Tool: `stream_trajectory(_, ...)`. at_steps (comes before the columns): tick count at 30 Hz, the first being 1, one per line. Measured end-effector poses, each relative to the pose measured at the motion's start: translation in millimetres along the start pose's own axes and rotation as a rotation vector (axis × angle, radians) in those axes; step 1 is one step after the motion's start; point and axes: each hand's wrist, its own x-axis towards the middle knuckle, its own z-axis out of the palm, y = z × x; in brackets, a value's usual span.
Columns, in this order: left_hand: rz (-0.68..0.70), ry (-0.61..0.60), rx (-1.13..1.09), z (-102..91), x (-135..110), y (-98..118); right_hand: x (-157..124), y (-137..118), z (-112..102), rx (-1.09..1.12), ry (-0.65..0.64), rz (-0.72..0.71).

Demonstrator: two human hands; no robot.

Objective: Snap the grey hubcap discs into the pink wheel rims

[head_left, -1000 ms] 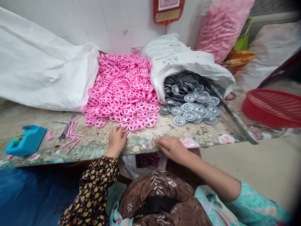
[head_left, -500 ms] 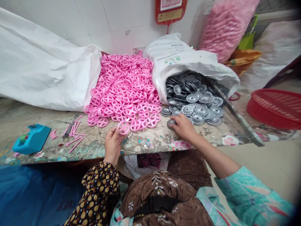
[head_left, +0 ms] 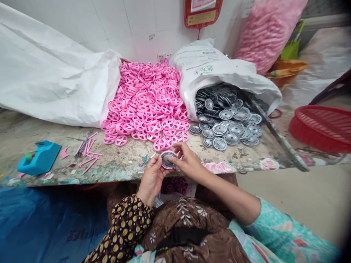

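Observation:
My left hand (head_left: 151, 176) and my right hand (head_left: 187, 161) meet over the table's front edge, both pinching one small wheel (head_left: 168, 159): a grey disc set against a pink ring. Just beyond my fingers lies a big heap of pink spoked rings (head_left: 148, 104) spilling from a white sack (head_left: 55, 78). To its right, grey discs (head_left: 229, 126) spill from another white sack (head_left: 216, 69).
The worn table (head_left: 41, 128) carries a blue plastic part (head_left: 40, 157) and loose pink sticks (head_left: 87, 149) at the left. A metal bar (head_left: 276, 140) lies along the right end. A red basket (head_left: 323, 126) and a bag of pink parts (head_left: 267, 31) stand at the right.
My left hand lifted a pink ring from the heap's edge. My right hand reached to the grey discs, took one, and brought it back to meet the ring near the table's front edge.

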Motion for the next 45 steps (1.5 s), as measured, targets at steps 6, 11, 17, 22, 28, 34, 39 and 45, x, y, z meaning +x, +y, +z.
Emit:
stream_trajectory(6,0.048,0.052,0.114,2.8,-2,0,-3,-14,-6,0.002,-0.159,-0.036)
stream_trajectory(11,0.017,0.092,0.199,-1.6,-2,-3,-14,-4,12,0.004,-0.048,0.004)
stream_trajectory(17,0.176,0.13,0.634,-19.2,10,8,-34,24,6,-0.028,-0.329,0.038)
stream_trajectory(22,0.618,0.22,1.224,-37.4,40,14,-11,37,-33,-0.412,-0.153,-0.057)
stream_trajectory(28,0.693,0.25,1.591,-40.2,66,5,68,66,-75,-1.005,-0.011,-0.024)
stream_trajectory(34,0.735,0.221,1.529,-46.6,65,3,85,89,-75,-1.106,-0.101,-0.011)
stream_trajectory(39,0.759,0.232,1.34,-46.5,61,5,68,74,-76,-0.872,0.131,-0.047)
stream_trajectory(45,0.289,0.103,0.347,-19.1,41,-1,32,21,-26,0.012,0.174,-0.082)
